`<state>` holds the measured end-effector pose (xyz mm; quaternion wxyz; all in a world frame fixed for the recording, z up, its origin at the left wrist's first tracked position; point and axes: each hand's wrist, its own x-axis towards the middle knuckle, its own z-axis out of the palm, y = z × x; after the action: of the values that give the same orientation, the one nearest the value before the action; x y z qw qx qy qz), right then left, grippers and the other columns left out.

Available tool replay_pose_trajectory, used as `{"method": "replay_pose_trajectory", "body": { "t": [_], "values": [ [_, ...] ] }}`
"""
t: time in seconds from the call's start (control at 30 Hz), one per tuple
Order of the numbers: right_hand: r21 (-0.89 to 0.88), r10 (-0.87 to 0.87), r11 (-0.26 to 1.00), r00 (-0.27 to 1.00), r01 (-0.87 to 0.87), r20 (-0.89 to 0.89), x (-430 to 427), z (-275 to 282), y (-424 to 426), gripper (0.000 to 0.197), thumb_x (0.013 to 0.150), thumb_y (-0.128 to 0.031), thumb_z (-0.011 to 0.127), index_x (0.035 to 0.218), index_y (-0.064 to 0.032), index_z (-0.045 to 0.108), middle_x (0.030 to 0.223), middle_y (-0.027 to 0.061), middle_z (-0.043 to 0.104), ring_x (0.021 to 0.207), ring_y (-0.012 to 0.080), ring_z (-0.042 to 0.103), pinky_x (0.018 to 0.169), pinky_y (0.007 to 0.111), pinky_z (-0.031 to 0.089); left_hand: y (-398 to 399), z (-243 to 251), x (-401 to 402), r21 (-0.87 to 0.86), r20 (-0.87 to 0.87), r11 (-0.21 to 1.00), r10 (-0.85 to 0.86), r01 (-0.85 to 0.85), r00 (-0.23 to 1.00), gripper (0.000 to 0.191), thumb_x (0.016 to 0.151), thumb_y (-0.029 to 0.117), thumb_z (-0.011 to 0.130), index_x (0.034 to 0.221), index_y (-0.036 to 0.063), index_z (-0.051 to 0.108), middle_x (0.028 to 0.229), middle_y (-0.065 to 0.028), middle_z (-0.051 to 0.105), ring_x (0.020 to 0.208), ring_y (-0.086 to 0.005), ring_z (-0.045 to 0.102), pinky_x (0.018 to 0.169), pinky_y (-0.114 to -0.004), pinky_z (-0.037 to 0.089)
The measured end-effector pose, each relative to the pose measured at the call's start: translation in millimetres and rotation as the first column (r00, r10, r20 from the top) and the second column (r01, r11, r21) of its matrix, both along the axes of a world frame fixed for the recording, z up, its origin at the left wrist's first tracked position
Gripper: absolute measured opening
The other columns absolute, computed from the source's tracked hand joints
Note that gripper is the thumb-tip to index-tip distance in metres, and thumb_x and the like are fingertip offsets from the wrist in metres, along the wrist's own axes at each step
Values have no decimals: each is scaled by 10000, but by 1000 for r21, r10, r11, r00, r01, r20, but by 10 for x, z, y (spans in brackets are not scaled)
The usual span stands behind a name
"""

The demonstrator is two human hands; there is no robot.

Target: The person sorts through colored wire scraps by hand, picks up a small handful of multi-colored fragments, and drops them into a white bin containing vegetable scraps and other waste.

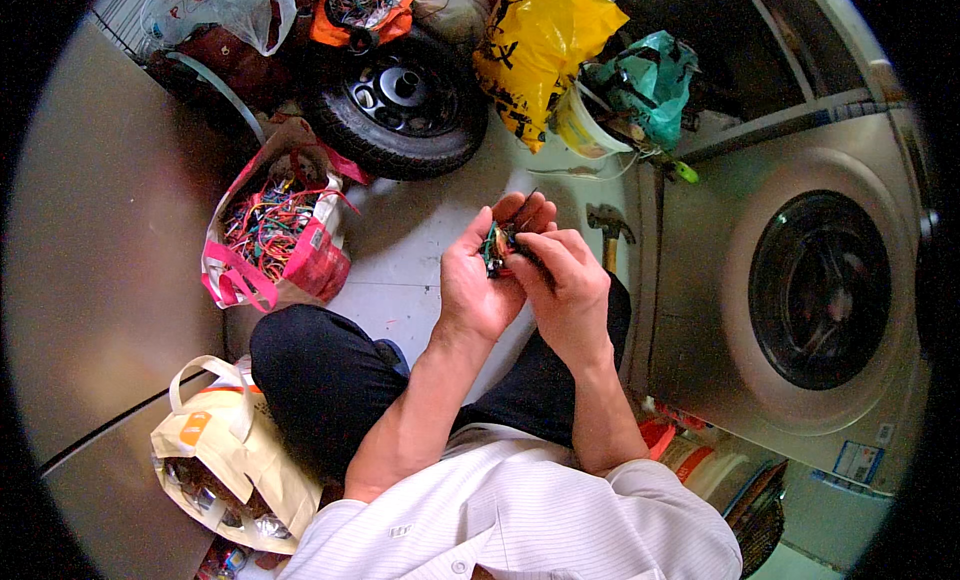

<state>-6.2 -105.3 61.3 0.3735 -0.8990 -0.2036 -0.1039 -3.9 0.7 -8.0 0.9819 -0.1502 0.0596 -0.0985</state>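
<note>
My left hand [484, 295] is turned palm up with its fingers curled around a small bundle of coloured wires [496, 244]. Green, orange and red strands show, along with dark pieces that may be connectors. From the right, my right hand [566, 280] pinches at the same bundle with thumb and fingertips. One thin dark wire sticks up past the left fingers. What exactly the right fingertips grip is partly hidden. Left of my hands, a pink and white bag [330, 227] stands full of tangled coloured wires [274, 223].
A hammer [611, 223] lies right of my hands. Ahead are a wheel with a tyre [405, 107], a yellow plastic bag [529, 47] and a white bucket [589, 126] with a green bag [652, 84]. A front-loading washing machine [697, 295] borders the right; a cream bag [277, 445] sits lower left.
</note>
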Motion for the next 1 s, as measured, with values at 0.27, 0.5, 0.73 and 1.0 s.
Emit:
{"method": "replay_pose_trajectory", "body": {
  "t": [0.27, 0.5, 0.73, 1.0],
  "values": [
    [249, -106, 954, 966, 166, -235, 52, -138, -56, 134, 856, -30, 727, 986, -6, 703, 895, 117, 701, 807, 198, 683, 732, 292, 538, -10, 1, -4, -5, 10, 999, 33, -33, 999, 370, 1025, 239, 462, 1242, -24, 604, 1327, -220, 594, 1292, -349, 524, 1132, -470, 392],
    [448, -63, 836, 866, 317, -495, 53, -166, -118, 150, 925, -75, 678, 1027, 24, 725, 934, 60, 735, 853, 125, 667, 790, 253, 520, -6, 6, -20, 24, -2, 999, 25, -25, 1000, 383, 1022, 266, 462, 1255, -1, 607, 1343, -195, 594, 1310, -340, 511, 1125, -477, 388],
    [634, 109, 649, 773, 421, -625, 31, -74, -125, 174, 965, -95, 632, 1053, 35, 708, 936, 103, 734, 753, 143, 688, 671, 265, 563, -20, -13, -39, 29, -4, 1000, 11, -11, 1000, 396, 1027, 297, 443, 1253, 24, 621, 1344, -186, 602, 1287, -328, 537, 1086, -484, 415],
    [780, 289, 358, 734, 513, -615, -11, -196, -114, 223, 987, -134, 606, 1105, 47, 660, 924, 137, 728, 624, 152, 660, 453, 254, 491, 15, -27, -95, -54, 23, 998, -27, 28, 999, 398, 1038, 319, 422, 1268, 52, 608, 1328, -189, 609, 1160, -333, 621, 785, -478, 578]
  ]
}}
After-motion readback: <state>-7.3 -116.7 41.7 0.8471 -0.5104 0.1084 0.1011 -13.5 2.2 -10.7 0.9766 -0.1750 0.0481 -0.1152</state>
